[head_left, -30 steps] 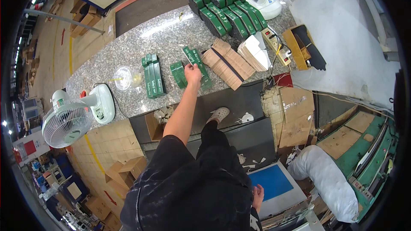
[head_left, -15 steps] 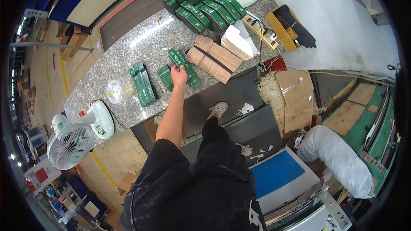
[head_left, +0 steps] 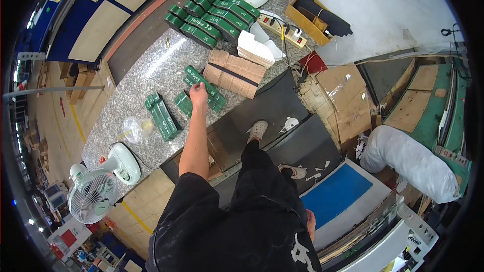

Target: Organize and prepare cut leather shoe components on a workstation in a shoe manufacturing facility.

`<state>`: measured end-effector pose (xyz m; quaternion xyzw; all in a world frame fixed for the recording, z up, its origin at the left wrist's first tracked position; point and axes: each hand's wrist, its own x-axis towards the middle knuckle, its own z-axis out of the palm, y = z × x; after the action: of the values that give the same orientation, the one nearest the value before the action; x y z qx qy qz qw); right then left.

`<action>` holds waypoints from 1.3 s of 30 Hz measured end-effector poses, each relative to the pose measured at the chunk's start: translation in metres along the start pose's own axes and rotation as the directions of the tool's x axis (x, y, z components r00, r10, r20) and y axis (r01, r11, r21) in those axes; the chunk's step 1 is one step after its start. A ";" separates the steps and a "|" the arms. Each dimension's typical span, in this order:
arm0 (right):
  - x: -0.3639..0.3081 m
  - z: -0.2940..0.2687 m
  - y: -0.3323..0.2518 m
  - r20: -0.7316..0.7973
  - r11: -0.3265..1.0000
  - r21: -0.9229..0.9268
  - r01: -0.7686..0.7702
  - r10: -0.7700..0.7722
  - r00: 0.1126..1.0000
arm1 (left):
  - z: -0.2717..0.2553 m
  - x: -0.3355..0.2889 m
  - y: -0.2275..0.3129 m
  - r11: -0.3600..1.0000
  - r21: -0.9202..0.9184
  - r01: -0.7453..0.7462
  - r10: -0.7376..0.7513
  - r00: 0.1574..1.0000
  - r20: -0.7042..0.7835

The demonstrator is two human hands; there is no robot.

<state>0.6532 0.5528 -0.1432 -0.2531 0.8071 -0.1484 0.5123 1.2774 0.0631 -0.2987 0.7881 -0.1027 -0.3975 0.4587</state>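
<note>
My left hand [head_left: 198, 94] reaches over the stone-topped table, its fingers pinched at the near side of a long green cutting die [head_left: 214, 96] with white handwriting. Just left of the fingers lies a shorter green die [head_left: 183, 104], partly covered by the hand. Farther left, a pair of narrow green dies [head_left: 164, 119] lies side by side. A strapped bundle of brown card pieces [head_left: 234, 74] is close on the right of the long die. Only an edge of my right hand [head_left: 311, 225] shows beside my right hip; its fingers are hidden.
Several green dies [head_left: 214, 17] stand grouped at the back, near white paper pieces [head_left: 254, 48] and a power strip [head_left: 282, 31]. A plastic cup [head_left: 135, 130] and a fan [head_left: 93, 199] are at the left. A yellow box [head_left: 307, 17] sits at the back right.
The view has shifted, so the table sits farther left. My left hand stays at the long die, its fingers drawn closer together. My right hand has come into sight by my hip.
</note>
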 end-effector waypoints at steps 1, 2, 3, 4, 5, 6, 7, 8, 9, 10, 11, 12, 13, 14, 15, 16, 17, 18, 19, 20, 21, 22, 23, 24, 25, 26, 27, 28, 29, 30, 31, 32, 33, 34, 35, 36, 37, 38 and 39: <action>0.000 0.001 0.004 0.006 0.999 -0.023 0.035 -0.035 0.999 | 0.008 -0.001 -0.001 1.000 -0.028 -0.012 0.012 1.000 0.006; 0.001 0.001 0.001 0.016 0.996 -0.045 0.077 -0.076 0.997 | 0.016 -0.001 -0.002 1.000 -0.027 -0.011 0.012 1.000 0.004; -0.002 0.001 -0.001 0.018 0.996 -0.046 0.075 -0.075 0.997 | 0.023 0.001 -0.001 1.000 0.003 -0.029 0.029 0.999 -0.028; -0.008 0.000 -0.003 0.003 0.991 -0.121 0.047 -0.047 0.999 | 0.027 0.003 -0.001 0.998 0.033 -0.046 0.048 0.997 -0.060; -0.010 0.000 -0.014 -0.013 0.981 -0.193 0.024 -0.027 1.000 | 0.031 0.007 -0.002 0.998 0.030 -0.049 0.051 0.997 -0.064; -0.010 0.000 -0.022 -0.004 0.981 -0.190 0.030 -0.031 1.000 | 0.032 0.012 -0.005 0.998 0.013 -0.069 0.070 0.993 -0.090; -0.010 0.000 -0.029 -0.014 0.978 -0.207 -0.015 0.012 1.000 | 0.032 0.016 -0.006 0.996 -0.004 -0.091 0.090 0.989 -0.117; -0.013 0.002 -0.033 -0.032 0.973 -0.222 -0.068 0.063 0.998 | 0.034 0.018 -0.008 0.994 -0.017 -0.108 0.105 0.985 -0.135; -0.012 -0.002 -0.019 -0.038 0.971 -0.224 -0.084 0.077 0.996 | 0.036 0.013 -0.007 0.995 -0.009 -0.097 0.095 0.987 -0.127; -0.007 -0.005 -0.005 -0.022 0.981 -0.191 -0.036 0.032 0.999 | 0.037 0.010 -0.003 0.982 0.146 -0.116 0.136 0.981 -0.136; -0.005 -0.009 0.007 -0.006 0.987 -0.158 0.016 -0.017 1.000 | 0.038 0.002 0.004 0.946 0.295 -0.132 0.179 0.974 -0.140; -0.005 -0.009 0.007 -0.015 0.987 -0.158 0.009 -0.011 1.000 | 0.043 -0.008 0.014 0.946 0.296 -0.130 0.175 0.976 -0.131; -0.004 -0.009 0.000 -0.043 0.994 -0.100 -0.037 0.033 0.999 | 0.044 -0.023 0.028 0.912 0.391 -0.125 0.188 0.974 -0.125; -0.003 -0.008 -0.008 -0.061 0.996 -0.037 -0.076 0.073 0.995 | 0.041 -0.034 0.038 0.867 0.483 -0.123 0.207 0.970 -0.124; -0.001 -0.006 -0.016 -0.056 0.997 -0.030 -0.073 0.071 0.996 | 0.040 -0.036 0.040 0.876 0.464 -0.134 0.224 0.964 -0.144; 0.000 -0.005 -0.025 -0.051 0.997 -0.007 -0.073 0.073 0.996 | 0.038 -0.036 0.043 0.874 0.466 -0.139 0.230 0.962 -0.144; 0.000 -0.005 -0.026 -0.047 0.997 0.016 -0.077 0.078 0.996 | 0.036 -0.033 0.042 0.861 0.490 -0.138 0.234 0.962 -0.141; 0.001 -0.004 -0.027 -0.046 0.997 0.020 -0.079 0.080 0.996 | 0.033 -0.030 0.040 0.847 0.514 -0.136 0.237 0.962 -0.137; 0.002 -0.003 -0.028 -0.048 0.999 -0.017 -0.048 0.047 0.998 | 0.028 -0.027 0.039 0.845 0.517 -0.138 0.240 0.961 -0.135; 0.005 -0.004 -0.025 -0.053 0.998 -0.055 -0.018 0.016 0.998 | 0.025 -0.025 0.037 0.836 0.529 -0.147 0.240 0.965 -0.110; 0.006 -0.005 -0.021 -0.054 0.998 -0.052 -0.022 0.019 0.998 | 0.023 -0.024 0.035 0.826 0.541 -0.157 0.239 0.967 -0.085; 0.006 -0.006 -0.017 -0.047 0.998 -0.030 -0.047 0.046 0.998 | 0.021 -0.025 0.031 0.823 0.545 -0.158 0.239 0.968 -0.081; 0.006 -0.003 -0.019 -0.039 0.998 -0.004 -0.068 0.068 0.997 | 0.019 -0.024 0.026 0.779 0.609 -0.152 0.278 0.953 -0.118; 0.004 0.000 -0.020 -0.038 0.998 0.005 -0.070 0.070 0.997 | 0.017 -0.022 0.023 0.729 0.670 -0.142 0.320 0.935 -0.151; 0.001 0.001 -0.022 -0.042 0.996 -0.037 -0.076 0.075 0.996 | 0.014 -0.021 0.020 0.730 0.658 -0.183 0.368 0.917 -0.153; -0.001 0.001 -0.028 -0.050 0.993 -0.084 -0.084 0.080 0.996 | 0.011 -0.021 0.018 0.726 0.661 -0.188 0.370 0.917 -0.146; -0.003 0.002 -0.031 -0.054 0.993 -0.074 -0.089 0.085 0.995 | 0.010 -0.025 0.018 0.728 0.651 -0.215 0.377 0.919 -0.118; -0.004 0.004 -0.033 -0.059 0.991 -0.111 -0.076 0.070 0.996 | 0.008 -0.029 0.018 0.727 0.643 -0.242 0.385 0.918 -0.089; -0.006 0.005 -0.034 -0.062 0.987 -0.149 -0.061 0.052 0.997 | 0.003 -0.036 0.017 0.732 0.628 -0.266 0.415 0.904 -0.100; -0.005 0.007 -0.025 -0.067 0.989 -0.136 -0.065 0.056 0.996 | 0.003 -0.044 0.016 0.726 0.630 -0.277 0.422 0.902 -0.088; -0.005 0.011 -0.016 -0.097 0.998 -0.043 -0.051 0.046 0.994 | 0.001 -0.054 0.013 0.729 0.616 -0.299 0.447 0.889 -0.097; -0.003 0.014 -0.008 -0.124 0.998 0.050 -0.027 0.033 0.992 | -0.003 -0.065 0.012 0.731 0.601 -0.322 0.476 0.872 -0.112; -0.004 0.018 -0.001 -0.130 0.997 0.069 -0.029 0.038 0.991 | 0.001 -0.080 0.008 0.695 0.606 -0.388 0.512 0.858 -0.038; -0.005 0.023 0.006 -0.149 0.989 0.145 -0.025 0.047 0.988 | 0.005 -0.098 0.001 0.655 0.608 -0.448 0.543 0.839 0.033; -0.010 0.027 0.015 -0.179 0.974 0.223 -0.029 0.071 0.981 | 0.019 -0.120 -0.005 0.649 0.615 -0.447 0.490 0.865 0.112; -0.018 0.030 0.024 -0.187 0.969 0.242 -0.040 0.087 0.979 | 0.030 -0.142 -0.008 0.641 0.625 -0.446 0.433 0.882 0.186; -0.026 0.035 0.029 -0.206 0.981 0.196 -0.006 0.047 0.978 | 0.035 -0.155 -0.016 0.626 0.616 -0.477 0.398 0.875 0.273; -0.032 0.040 0.034 -0.224 0.989 0.148 0.029 0.005 0.975 | 0.037 -0.162 -0.026 0.613 0.605 -0.508 0.360 0.861 0.358; -0.038 0.049 0.038 -0.237 0.985 0.171 0.018 0.024 0.971 | 0.041 -0.167 -0.032 0.598 0.603 -0.528 0.362 0.849 0.385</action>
<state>0.7006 0.6065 -0.1545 -0.1871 0.8473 -0.2460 0.4319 1.1307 0.1433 -0.2464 0.7992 -0.4876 -0.2875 0.2022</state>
